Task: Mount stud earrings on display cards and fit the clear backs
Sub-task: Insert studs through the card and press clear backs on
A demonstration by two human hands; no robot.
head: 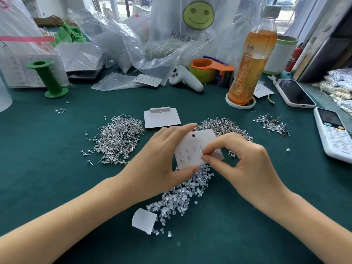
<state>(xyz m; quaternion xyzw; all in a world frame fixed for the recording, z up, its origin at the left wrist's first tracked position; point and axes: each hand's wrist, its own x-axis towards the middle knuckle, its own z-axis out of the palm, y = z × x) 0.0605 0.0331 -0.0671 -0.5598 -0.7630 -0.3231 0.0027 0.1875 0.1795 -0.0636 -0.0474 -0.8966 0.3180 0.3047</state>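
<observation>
My left hand [162, 155] grips a white display card [192, 149] by its left and lower edges, tilted above the table. Several small studs sit in the card. My right hand [242, 164] pinches something small at the card's right edge; I cannot see what it is. Below the card lies a heap of clear backs [181, 195]. A pile of stud earrings [118, 138] lies to the left, another pile of studs [226, 126] sits behind the card, and a smaller one [272, 124] is further right.
A blank card [162, 118] lies behind my hands and a curled white paper [142, 221] sits near the front. A tea bottle [249, 65], tape dispenser [211, 70], green spool [47, 79], plastic bags [118, 40] and two phones [294, 93] [333, 134] ring the green table [47, 187].
</observation>
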